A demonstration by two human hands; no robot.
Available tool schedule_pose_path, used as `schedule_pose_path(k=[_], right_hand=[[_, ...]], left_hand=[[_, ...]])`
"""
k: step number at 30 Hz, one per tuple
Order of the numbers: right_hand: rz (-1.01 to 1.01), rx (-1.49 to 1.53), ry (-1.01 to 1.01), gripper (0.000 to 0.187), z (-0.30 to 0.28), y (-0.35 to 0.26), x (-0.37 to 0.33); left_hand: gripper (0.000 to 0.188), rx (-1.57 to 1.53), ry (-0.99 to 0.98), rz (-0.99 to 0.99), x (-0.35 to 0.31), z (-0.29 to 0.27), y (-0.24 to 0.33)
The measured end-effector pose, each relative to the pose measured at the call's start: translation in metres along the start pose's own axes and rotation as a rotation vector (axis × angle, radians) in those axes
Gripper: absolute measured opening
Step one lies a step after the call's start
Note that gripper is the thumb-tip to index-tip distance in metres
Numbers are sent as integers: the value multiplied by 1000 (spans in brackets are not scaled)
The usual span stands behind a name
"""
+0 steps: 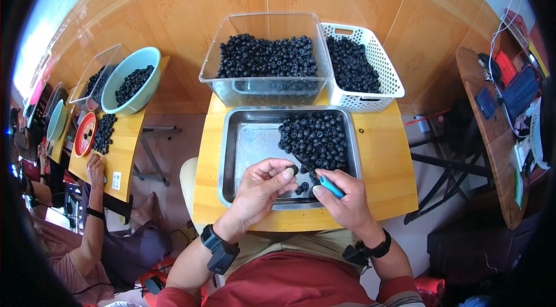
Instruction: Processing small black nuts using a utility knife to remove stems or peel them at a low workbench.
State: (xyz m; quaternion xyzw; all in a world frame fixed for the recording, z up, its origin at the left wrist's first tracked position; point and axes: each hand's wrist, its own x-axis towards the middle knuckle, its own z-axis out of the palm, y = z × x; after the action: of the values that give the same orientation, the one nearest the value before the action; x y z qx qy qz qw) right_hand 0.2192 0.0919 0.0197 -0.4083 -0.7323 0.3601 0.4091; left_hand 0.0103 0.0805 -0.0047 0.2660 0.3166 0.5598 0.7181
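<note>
My left hand (pixel 263 187) pinches a small round black part (pixel 293 169) between thumb and fingertips, over the steel tray (pixel 231 133). In my right hand (pixel 346 200) is a knife (pixel 330 186) with a turquoise handle; its dark blade points up and left, close to the part in my left hand. Whether the blade touches that part I cannot tell. A pile of similar black ring-shaped parts (pixel 318 136) covers the tray's right side, with a few loose ones (pixel 302 187) below it near my right hand. The tray's left side shows bare metal.
Behind the tray stand a clear plastic bin (pixel 260 88) and a white perforated basket (pixel 370 64), both holding black parts. At left, another person's hand (pixel 95 169) rests by a table with a green basin (pixel 145 55) and red plate (pixel 86 139). A cluttered wooden table (pixel 478 98) stands right.
</note>
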Motion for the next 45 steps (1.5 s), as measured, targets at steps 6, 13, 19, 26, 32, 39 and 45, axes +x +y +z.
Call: schedule_pose_path(k=[6, 13, 19, 26, 32, 39, 45], right_hand=[[-10, -23, -8, 37, 1, 2, -3], [-41, -80, -17, 40, 6, -2, -7], [-58, -150, -27, 40, 7, -2, -10], [-97, -135, 19, 35, 6, 1, -12], [-132, -156, 41, 34, 3, -2, -11], [-106, -168, 64, 32, 7, -6, -13], [84, -57, 254, 32, -9, 8, -11]], left_hand=[[17, -206, -4, -8, -2, 0, -2], [19, -387, 4, -37, -5, 0, -8], [18, -424, 16, -51, -9, 5, -8], [23, -444, -74, -36, -14, 4, -14], [18, -432, -82, -24, -16, 7, -12], [19, -413, -54, -10, -18, 5, -12], [17, -336, -55, 25, -29, 14, 3]])
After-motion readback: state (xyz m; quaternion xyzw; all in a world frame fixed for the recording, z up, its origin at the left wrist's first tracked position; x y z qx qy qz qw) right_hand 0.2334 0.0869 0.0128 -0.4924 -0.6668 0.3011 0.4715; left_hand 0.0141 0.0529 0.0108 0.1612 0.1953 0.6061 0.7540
